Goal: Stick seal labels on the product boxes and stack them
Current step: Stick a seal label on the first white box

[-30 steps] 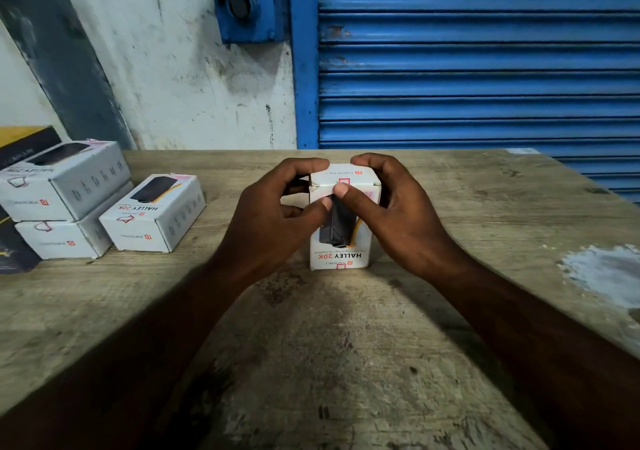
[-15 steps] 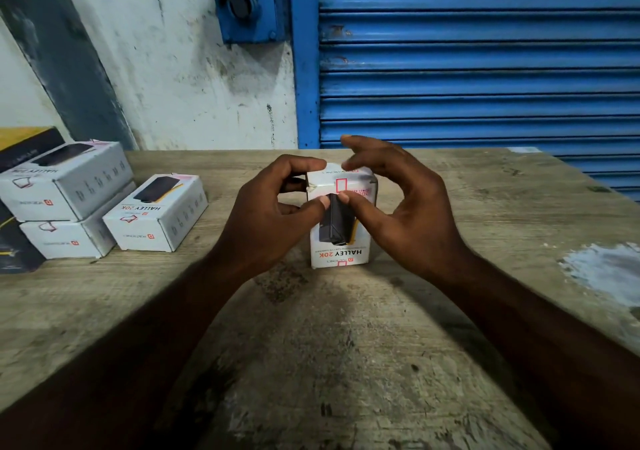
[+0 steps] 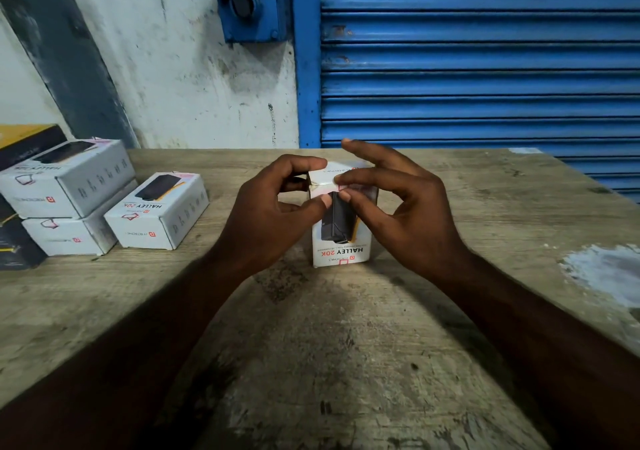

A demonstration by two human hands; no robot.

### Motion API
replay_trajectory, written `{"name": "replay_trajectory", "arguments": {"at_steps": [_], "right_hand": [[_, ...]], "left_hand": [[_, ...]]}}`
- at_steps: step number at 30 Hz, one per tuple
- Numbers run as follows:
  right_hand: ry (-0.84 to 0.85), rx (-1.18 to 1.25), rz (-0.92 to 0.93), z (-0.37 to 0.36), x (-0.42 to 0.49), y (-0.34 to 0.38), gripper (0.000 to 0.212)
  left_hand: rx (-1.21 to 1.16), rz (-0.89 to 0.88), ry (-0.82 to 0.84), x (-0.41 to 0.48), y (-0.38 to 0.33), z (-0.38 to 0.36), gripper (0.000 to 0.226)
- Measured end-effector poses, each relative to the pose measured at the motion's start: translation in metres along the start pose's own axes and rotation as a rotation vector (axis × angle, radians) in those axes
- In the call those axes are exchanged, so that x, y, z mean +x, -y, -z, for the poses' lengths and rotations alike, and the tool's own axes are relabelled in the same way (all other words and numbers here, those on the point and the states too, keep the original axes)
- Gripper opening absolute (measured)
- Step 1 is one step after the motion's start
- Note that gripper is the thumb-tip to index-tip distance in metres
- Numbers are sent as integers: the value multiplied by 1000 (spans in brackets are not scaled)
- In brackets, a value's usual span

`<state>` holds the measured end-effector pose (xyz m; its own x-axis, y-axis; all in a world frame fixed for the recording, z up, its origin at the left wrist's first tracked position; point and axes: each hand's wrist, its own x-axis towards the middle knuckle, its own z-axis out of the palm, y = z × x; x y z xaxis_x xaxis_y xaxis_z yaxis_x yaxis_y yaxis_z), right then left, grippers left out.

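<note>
A white product box (image 3: 341,242) printed "HALLEY 20K" stands on end in the middle of the wooden table (image 3: 346,345). My left hand (image 3: 273,214) grips its upper left corner, forefinger on top and thumb on the front face. My right hand (image 3: 398,207) presses thumb and forefinger against the box's top front edge, where a pinkish seal label (image 3: 329,190) shows; its other fingers are spread and lifted above the box.
At the left, two white boxes are stacked (image 3: 65,186), with a third white box (image 3: 157,210) lying beside them. A dark box with a yellow top (image 3: 20,138) stands at the far left edge. A blue shutter (image 3: 478,55) closes the back.
My right hand's fingers have lifted off the box's top and spread out, with thumb and forefinger now at the top front edge. The box stays in place under my left hand.
</note>
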<state>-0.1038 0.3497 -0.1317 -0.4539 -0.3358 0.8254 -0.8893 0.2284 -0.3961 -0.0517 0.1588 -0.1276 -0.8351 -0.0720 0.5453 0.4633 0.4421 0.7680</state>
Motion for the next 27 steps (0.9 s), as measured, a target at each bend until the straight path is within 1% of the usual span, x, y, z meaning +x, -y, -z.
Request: {"name": "replay_trajectory", "arguments": {"at_steps": [9, 17, 22, 27], "right_hand": [[1, 40, -139, -3, -2, 1, 18], [-45, -86, -59, 0, -3, 1, 25], [-24, -91, 57, 0, -2, 1, 18], [-31, -102, 13, 1, -1, -1, 20]], "left_hand": [[-3, 8, -3, 1, 5, 0, 39], [1, 4, -1, 1, 4, 0, 39], [2, -14, -1, 1, 3, 1, 38], [12, -13, 4, 1, 4, 1, 39]]}}
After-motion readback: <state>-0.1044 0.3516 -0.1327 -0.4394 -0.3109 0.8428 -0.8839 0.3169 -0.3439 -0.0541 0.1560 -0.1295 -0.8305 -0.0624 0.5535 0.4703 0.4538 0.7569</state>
